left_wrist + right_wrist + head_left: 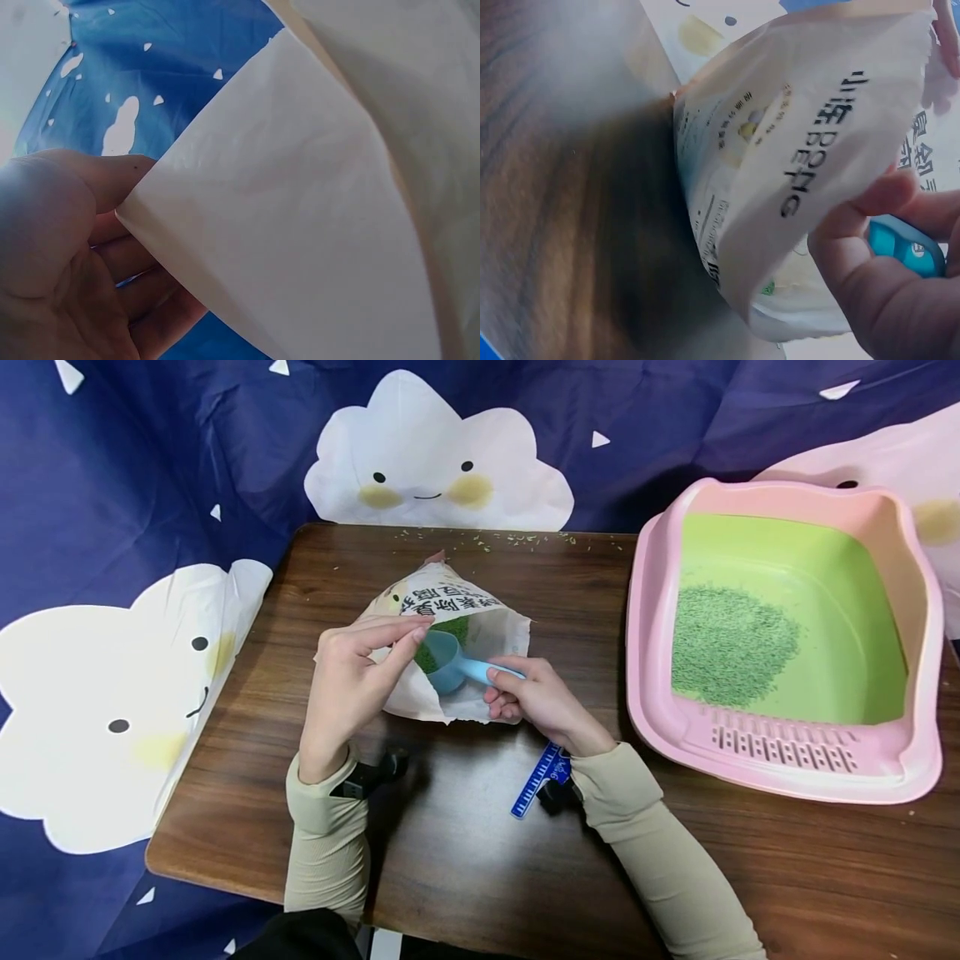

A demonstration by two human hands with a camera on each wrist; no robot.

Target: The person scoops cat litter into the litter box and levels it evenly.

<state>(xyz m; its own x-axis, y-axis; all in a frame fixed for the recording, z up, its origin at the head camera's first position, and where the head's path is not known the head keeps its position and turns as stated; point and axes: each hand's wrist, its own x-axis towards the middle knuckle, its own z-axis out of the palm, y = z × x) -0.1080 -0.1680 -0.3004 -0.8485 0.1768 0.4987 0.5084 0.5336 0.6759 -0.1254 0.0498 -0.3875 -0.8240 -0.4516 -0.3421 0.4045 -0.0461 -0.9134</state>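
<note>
A white paper bag (pixel 491 693) with dark printing lies on the brown table, its mouth toward me. Green pellets (pixel 455 627) show inside. My left hand (pixel 348 672) pinches the edge of the bag's mouth between thumb and fingers; in the left wrist view the pale bag corner (pixel 285 195) sits in that pinch. In my right hand (pixel 543 697) is the handle of a blue scoop (pixel 450 672), whose cup is in the bag's opening. The right wrist view shows the handle end (pixel 904 247) inside the curled fingers. What the cup holds cannot be made out.
To the right stands a pink litter box (pixel 645 635) with a green inside and a heap of green pellets (pixel 735 643). A blue ruler-like strip (pixel 536 781) lies near my right wrist. Small pale crumbs (pixel 525 539) are scattered along the table's back edge, before a patterned blue cloth (pixel 637 410).
</note>
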